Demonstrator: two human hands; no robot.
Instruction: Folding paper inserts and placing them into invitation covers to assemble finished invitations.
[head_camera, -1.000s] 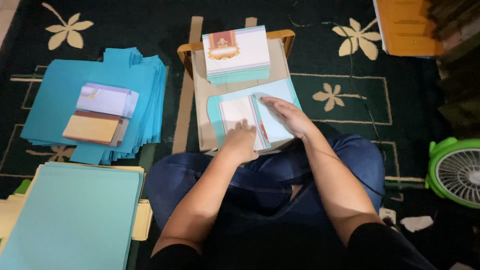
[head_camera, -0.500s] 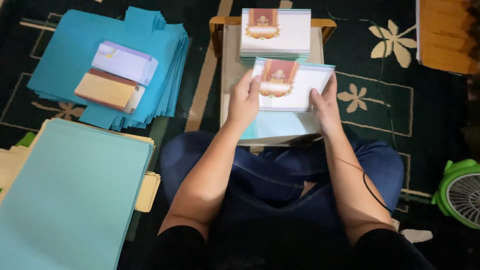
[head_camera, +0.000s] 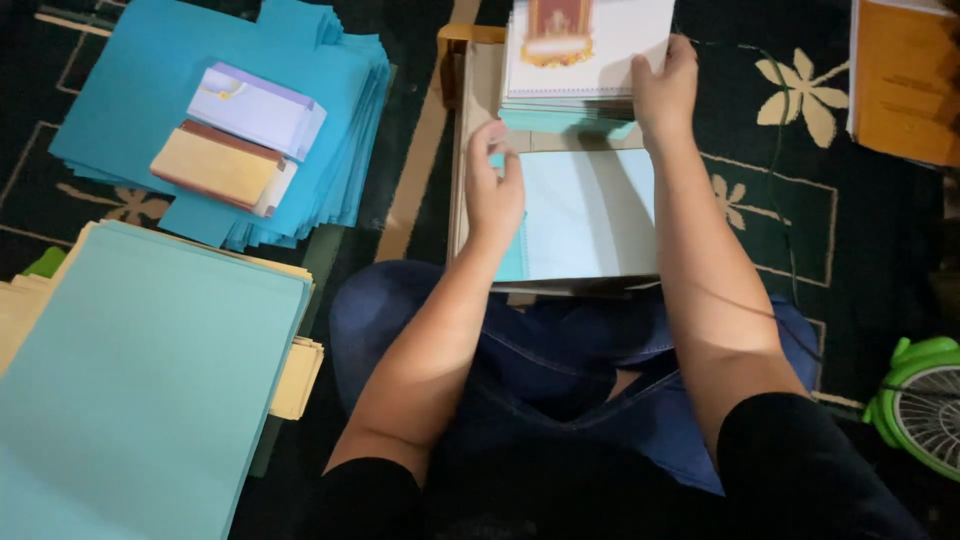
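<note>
Right hand (head_camera: 665, 85) grips the card stack (head_camera: 585, 55) at far end of small desk (head_camera: 480, 130), long axis left-right, print facing person. Left hand (head_camera: 495, 185) loose, released, over pale blue sheet (head_camera: 590, 215).

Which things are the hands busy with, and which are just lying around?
Busy with: right hand on the white card stack; left hand over the pale blue sheet.
Lying around: blue envelopes, green fan, orange folder.

right hand (head_camera: 665, 88) on card stack (head_camera: 585, 50), left hand (head_camera: 493, 185) over pale blue sheet (head_camera: 585, 210)
</note>
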